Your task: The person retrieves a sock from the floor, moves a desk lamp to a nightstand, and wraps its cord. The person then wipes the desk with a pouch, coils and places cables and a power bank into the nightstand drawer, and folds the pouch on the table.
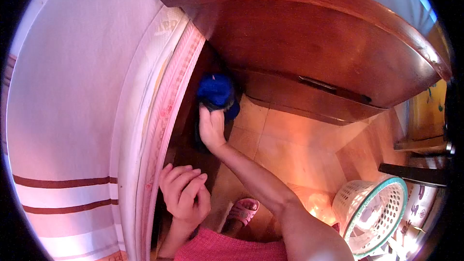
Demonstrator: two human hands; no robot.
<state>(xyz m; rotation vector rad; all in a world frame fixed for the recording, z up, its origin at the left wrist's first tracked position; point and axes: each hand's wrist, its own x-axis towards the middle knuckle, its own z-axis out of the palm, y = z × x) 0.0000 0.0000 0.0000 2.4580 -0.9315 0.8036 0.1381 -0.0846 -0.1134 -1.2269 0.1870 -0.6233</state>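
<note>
My right hand (212, 128) reaches forward into the gap beside the bed and grips a rounded, soft-looking blue item with a dark edge (216, 90). Its fingertips are hidden against that item, and its exact kind is unclear. Just below and to the right, a second blue patch (233, 111) shows; whether it is a separate piece I cannot tell. My left hand (184, 191) hovers by the mattress side (162, 130), fingers loosely bent and slightly apart, with nothing visible in them.
A bed with a striped pale sheet (72, 116) fills the left. Ahead stands a dark reddish wooden cabinet (299, 38) with an overhanging top. A white perforated basket with a green rim (348, 203) is at lower right on the tiled floor (275, 135). A pink sandal (246, 209) shows below.
</note>
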